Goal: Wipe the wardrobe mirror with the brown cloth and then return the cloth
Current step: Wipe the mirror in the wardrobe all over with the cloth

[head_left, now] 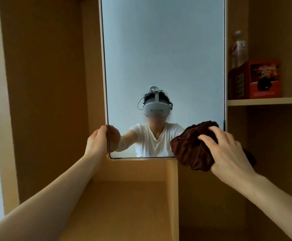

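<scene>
Brown cloth point(192, 148): bunched into a soft wad at the mirror's lower right corner, overlapping the bottom edge and part of the right edge; whether it presses the glass cannot be told for sure.
Cloth handling: looks light, limp and plush; it should crush to any shape, so a broad palm-over hold suits it better than a pinch.
Right hand point(228, 150): fingers spread and curled over the top of the wad, clutching it.
Wardrobe mirror point(162, 49): a rigid, smooth, breakable pane on a swinging door; best steadied by its frame edge, not the glass.
Left hand point(97, 140): wrapped round the mirror's left edge near the lower left corner, fingers closed on it, bracing the door.
Counts: one cloth, one mirror, two hands.
Shelf point(267, 101) at right: one red box point(256, 79) and one clear bottle point(238, 47) behind it.
Task stage: wiping appears under way at the bottom; returning the cloth is not yet done.
</scene>
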`<control>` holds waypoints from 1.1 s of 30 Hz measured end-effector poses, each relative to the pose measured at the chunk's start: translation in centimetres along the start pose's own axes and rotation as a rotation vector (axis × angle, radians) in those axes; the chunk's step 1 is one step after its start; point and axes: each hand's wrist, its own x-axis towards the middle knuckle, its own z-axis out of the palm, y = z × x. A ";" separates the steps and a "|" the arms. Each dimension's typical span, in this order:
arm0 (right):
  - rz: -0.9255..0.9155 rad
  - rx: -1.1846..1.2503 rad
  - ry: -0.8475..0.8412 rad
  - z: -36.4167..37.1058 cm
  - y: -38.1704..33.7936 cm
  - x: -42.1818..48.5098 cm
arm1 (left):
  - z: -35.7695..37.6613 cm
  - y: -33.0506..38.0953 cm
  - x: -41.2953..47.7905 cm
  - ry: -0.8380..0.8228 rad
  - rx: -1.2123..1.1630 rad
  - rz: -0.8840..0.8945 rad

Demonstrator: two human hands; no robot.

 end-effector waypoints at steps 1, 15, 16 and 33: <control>0.012 0.015 -0.004 0.2 -0.5 0.0 | 0.3 0.2 0.3 -0.010 -0.053 -0.065; -0.447 0.032 0.122 4.2 -15.8 5.3 | 0.3 0.2 1.4 -0.177 -0.109 -0.176; -0.509 0.016 0.107 3.8 -14.1 5.5 | 0.3 0.2 1.5 -0.175 -0.103 -0.165; -0.398 0.034 0.245 2.6 -16.0 5.4 | -0.8 0.9 0.8 -0.233 -0.093 -0.167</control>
